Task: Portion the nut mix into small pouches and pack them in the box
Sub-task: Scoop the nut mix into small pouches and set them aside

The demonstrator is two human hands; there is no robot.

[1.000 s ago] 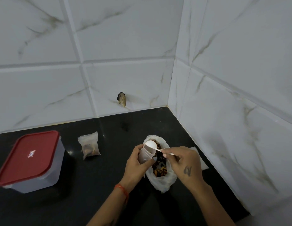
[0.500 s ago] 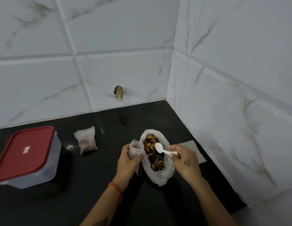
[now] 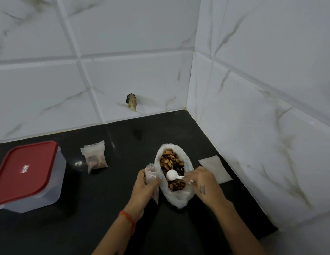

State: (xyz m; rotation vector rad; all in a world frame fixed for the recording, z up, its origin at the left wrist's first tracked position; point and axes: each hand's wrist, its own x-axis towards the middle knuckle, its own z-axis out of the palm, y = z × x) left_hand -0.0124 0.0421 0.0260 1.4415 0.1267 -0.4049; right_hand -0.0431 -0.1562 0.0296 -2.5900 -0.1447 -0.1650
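While your right hand [image 3: 201, 183] pinches the spoon [image 3: 172, 175] over the nuts [image 3: 169, 160], your left hand [image 3: 145, 188] grips the open pouch [image 3: 151, 172] just left of it; tip leftward, a short reach

head cam | looks forward and down | close over black counter [image 3: 98, 208] | tiled wall corner [image 3: 190, 70] ahead
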